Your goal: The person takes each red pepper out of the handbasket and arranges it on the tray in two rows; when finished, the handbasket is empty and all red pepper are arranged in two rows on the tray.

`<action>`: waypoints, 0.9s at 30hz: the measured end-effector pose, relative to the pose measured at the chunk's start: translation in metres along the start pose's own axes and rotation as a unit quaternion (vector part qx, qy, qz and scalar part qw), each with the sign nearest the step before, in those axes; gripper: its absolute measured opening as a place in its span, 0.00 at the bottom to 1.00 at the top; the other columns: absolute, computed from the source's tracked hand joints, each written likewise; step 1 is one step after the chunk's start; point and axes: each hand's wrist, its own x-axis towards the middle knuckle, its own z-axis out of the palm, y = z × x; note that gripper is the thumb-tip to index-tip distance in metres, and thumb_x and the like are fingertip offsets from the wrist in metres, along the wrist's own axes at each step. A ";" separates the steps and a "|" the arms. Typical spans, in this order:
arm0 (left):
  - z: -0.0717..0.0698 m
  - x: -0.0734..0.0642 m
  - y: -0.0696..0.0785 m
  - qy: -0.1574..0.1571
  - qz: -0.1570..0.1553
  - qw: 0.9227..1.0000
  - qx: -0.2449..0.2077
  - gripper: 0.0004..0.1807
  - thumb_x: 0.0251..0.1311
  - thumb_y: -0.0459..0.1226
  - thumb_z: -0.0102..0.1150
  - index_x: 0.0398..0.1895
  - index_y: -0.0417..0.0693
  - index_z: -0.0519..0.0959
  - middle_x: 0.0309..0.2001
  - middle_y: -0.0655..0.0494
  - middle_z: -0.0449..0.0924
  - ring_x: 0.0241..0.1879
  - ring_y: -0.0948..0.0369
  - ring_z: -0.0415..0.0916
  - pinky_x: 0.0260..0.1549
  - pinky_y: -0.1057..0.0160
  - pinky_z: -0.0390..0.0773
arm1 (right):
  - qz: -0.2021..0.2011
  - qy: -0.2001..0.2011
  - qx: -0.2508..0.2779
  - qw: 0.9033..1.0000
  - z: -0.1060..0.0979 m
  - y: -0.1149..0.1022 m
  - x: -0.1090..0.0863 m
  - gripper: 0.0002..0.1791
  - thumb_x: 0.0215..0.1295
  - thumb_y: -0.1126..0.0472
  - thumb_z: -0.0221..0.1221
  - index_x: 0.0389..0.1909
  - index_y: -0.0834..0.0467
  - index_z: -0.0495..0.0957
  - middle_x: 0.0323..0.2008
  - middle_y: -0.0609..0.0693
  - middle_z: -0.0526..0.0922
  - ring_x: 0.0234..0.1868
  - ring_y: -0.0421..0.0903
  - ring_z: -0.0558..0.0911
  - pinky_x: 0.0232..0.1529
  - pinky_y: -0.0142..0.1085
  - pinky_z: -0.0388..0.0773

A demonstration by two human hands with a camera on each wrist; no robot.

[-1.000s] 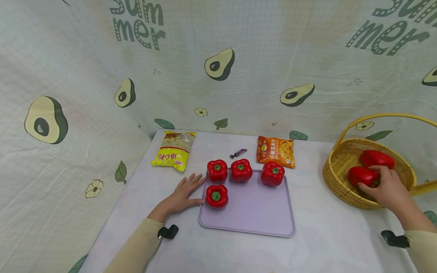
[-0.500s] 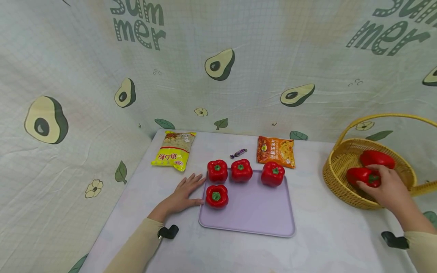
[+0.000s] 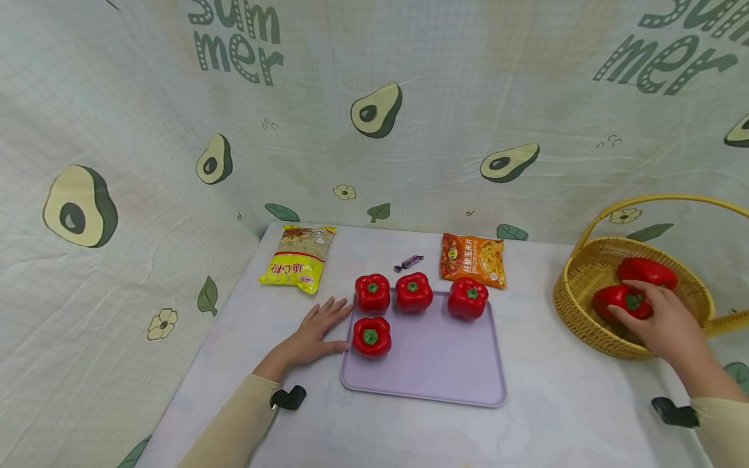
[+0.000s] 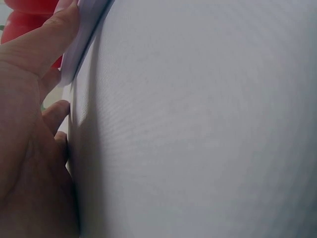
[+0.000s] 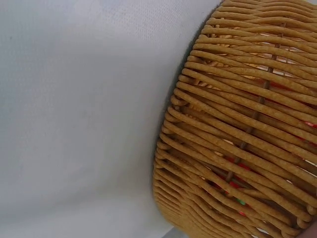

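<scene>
Your right grip (image 3: 667,325) holds a glossy red bell pepper (image 3: 613,296) with a green stem, thumb on the near side and fingers over the top, inside a yellow woven basket (image 3: 576,318) with an arched handle. You have a second red bell pepper (image 3: 646,272) just behind it there; whether the held one touches the basket's bottom can't be told.

Your left grip (image 3: 316,335) is released, fingers spread flat on the white desk (image 3: 562,403), its thumb against the left rim of a lavender rectangular tray (image 3: 447,354). Four red bell peppers (image 3: 372,337) stand stem-up on that tray: three along the far edge, one nearer you at the left.

Beyond the tray, you have a yellow-and-clear plastic bag (image 3: 300,259) at left, a small purple wrapped candy (image 3: 412,262) in the middle and an orange printed packet (image 3: 473,261) at right. An avocado-patterned cloth (image 3: 445,143) hangs behind the desk.
</scene>
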 end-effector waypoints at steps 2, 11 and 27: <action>0.000 0.000 0.000 0.002 0.000 1.000 0.000 0.48 0.63 0.59 0.63 0.82 0.69 0.50 0.83 0.60 0.43 0.81 0.52 0.30 0.76 0.42 0.28 | 0.000 0.000 0.008 1.000 0.000 -0.001 0.000 0.44 0.68 0.45 0.65 0.69 0.71 0.58 0.58 0.82 0.61 0.55 0.78 0.61 0.48 0.76 0.70; -0.001 -0.002 0.001 0.009 0.008 1.000 -0.009 0.47 0.63 0.57 0.65 0.82 0.66 0.52 0.82 0.57 0.45 0.81 0.49 0.31 0.75 0.40 0.29 | 0.005 -0.005 0.010 1.000 0.000 -0.005 -0.001 0.43 0.67 0.44 0.65 0.68 0.69 0.60 0.59 0.81 0.61 0.55 0.77 0.61 0.48 0.76 0.69; -0.002 -0.002 0.005 0.007 0.006 1.000 -0.008 0.48 0.63 0.57 0.64 0.82 0.65 0.52 0.82 0.57 0.45 0.81 0.49 0.31 0.76 0.40 0.29 | -0.005 0.005 -0.008 1.000 0.000 -0.008 -0.002 0.41 0.67 0.45 0.66 0.69 0.66 0.63 0.64 0.81 0.57 0.58 0.78 0.59 0.50 0.78 0.66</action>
